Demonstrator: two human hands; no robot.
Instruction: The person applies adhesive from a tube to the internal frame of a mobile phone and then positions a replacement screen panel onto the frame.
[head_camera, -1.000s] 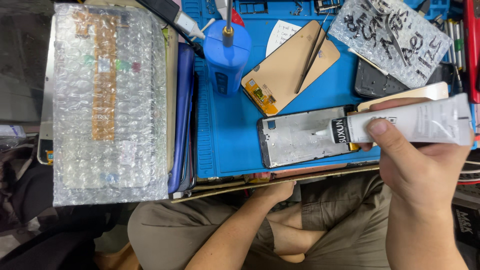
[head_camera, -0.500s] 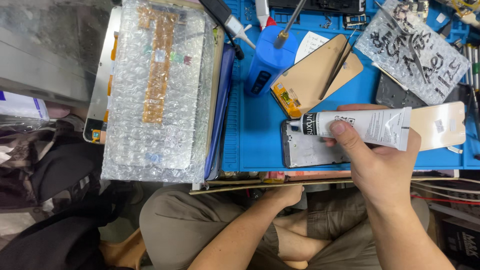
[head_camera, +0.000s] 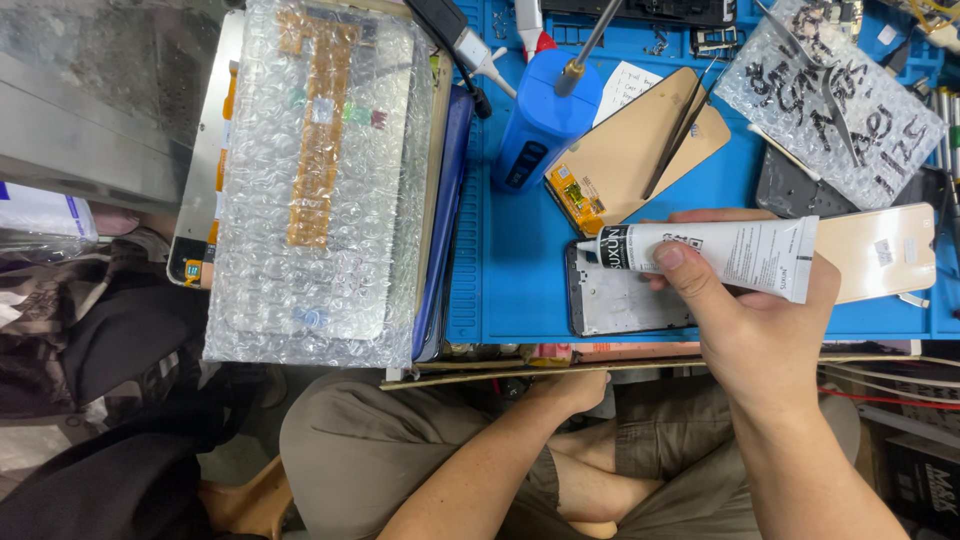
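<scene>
My right hand (head_camera: 755, 330) grips a white glue tube (head_camera: 735, 255) with a black collar, thumb pressed on its top. The tube lies level, and its nozzle points left at the top left corner of a silver phone frame (head_camera: 620, 305) lying on the blue work mat (head_camera: 510, 270). My left hand (head_camera: 575, 388) is low at the table's front edge, just below the frame. Its fingers are hidden under the edge. A tan phone screen (head_camera: 885, 262) lies behind my right hand.
A stack of flat panels under bubble wrap (head_camera: 320, 190) fills the left side. Further back sit a blue block-shaped holder (head_camera: 538, 125), another tan screen (head_camera: 640, 150) with tweezers (head_camera: 678, 135) across it, and a bubble-wrap bag with black marks (head_camera: 830, 95). My knees are below the table.
The glue tube's nozzle has travelled left along the phone frame's top edge, from its right end to its left corner. The view has shifted right.
</scene>
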